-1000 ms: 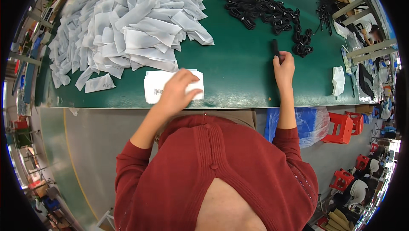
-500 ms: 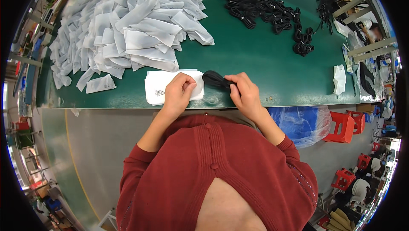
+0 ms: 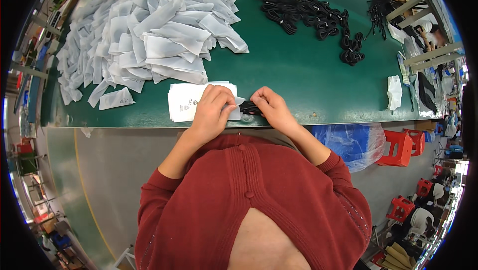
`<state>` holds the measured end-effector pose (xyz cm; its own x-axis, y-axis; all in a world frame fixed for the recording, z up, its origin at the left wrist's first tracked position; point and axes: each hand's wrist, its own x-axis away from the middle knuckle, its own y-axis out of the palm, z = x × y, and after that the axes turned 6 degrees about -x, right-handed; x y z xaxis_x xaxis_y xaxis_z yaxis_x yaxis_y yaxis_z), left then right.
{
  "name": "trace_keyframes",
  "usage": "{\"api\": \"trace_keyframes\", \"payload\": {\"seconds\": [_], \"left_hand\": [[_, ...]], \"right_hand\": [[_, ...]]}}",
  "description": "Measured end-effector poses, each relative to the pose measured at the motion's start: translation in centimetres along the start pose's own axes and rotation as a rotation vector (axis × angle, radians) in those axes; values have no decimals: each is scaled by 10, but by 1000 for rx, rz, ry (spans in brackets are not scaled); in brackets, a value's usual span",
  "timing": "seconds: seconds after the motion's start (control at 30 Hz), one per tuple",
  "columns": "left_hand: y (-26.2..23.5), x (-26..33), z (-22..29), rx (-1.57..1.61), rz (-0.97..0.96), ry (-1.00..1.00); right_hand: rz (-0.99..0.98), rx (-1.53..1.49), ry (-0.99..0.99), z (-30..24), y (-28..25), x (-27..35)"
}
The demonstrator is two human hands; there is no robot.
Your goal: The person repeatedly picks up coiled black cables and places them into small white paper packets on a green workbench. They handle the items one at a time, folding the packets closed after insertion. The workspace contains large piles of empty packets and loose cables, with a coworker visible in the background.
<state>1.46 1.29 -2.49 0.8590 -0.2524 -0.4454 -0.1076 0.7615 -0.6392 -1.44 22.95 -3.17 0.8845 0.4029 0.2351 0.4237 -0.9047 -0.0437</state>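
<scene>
My left hand [image 3: 211,110] lies on a small stack of flat white pouches [image 3: 186,101] at the near edge of the green table [image 3: 298,85] and pinches the open end of the top pouch. My right hand [image 3: 271,108] grips a black coiled cable bundle [image 3: 249,108] and holds it against that pouch's mouth. The two hands almost touch. How far the bundle sits inside the pouch is hidden by my fingers.
A big heap of filled white pouches [image 3: 144,36] covers the far left of the table. Several black cable bundles [image 3: 303,13] lie at the far right. A crumpled white cloth [image 3: 394,90] rests near the right edge. Red stools [image 3: 401,145] and a blue bag [image 3: 348,143] stand below.
My right hand picked a black bundle from the far pile and brought it back to the pouch stack. My left hand stayed on the stack and now pinches the top pouch.
</scene>
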Motion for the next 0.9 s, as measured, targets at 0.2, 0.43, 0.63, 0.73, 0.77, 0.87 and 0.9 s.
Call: {"api": "trace_keyframes", "payload": {"seconds": [0.2, 0.43, 0.63, 0.73, 0.77, 0.87, 0.9], "left_hand": [[-17, -17, 0, 91, 56, -94], [-109, -77, -50, 593, 498, -280], [-72, -92, -61, -631, 261, 55], [-35, -86, -51, -672, 37, 186], [-33, -86, -63, -734, -1, 176], [-34, -93, -94, -774, -7, 183], [-38, -94, -101, -786, 1, 182]], "right_hand": [[-136, -63, -504, -20, 18, -5], [355, 354, -644, -43, -28, -61], [804, 1022, -688, -32, -121, -147], [818, 1221, -659, -38, -139, -188], [775, 1271, -613, -41, -142, -198], [656, 1395, -470, -39, -148, -213], [647, 1383, -472, -36, -149, -214]]}}
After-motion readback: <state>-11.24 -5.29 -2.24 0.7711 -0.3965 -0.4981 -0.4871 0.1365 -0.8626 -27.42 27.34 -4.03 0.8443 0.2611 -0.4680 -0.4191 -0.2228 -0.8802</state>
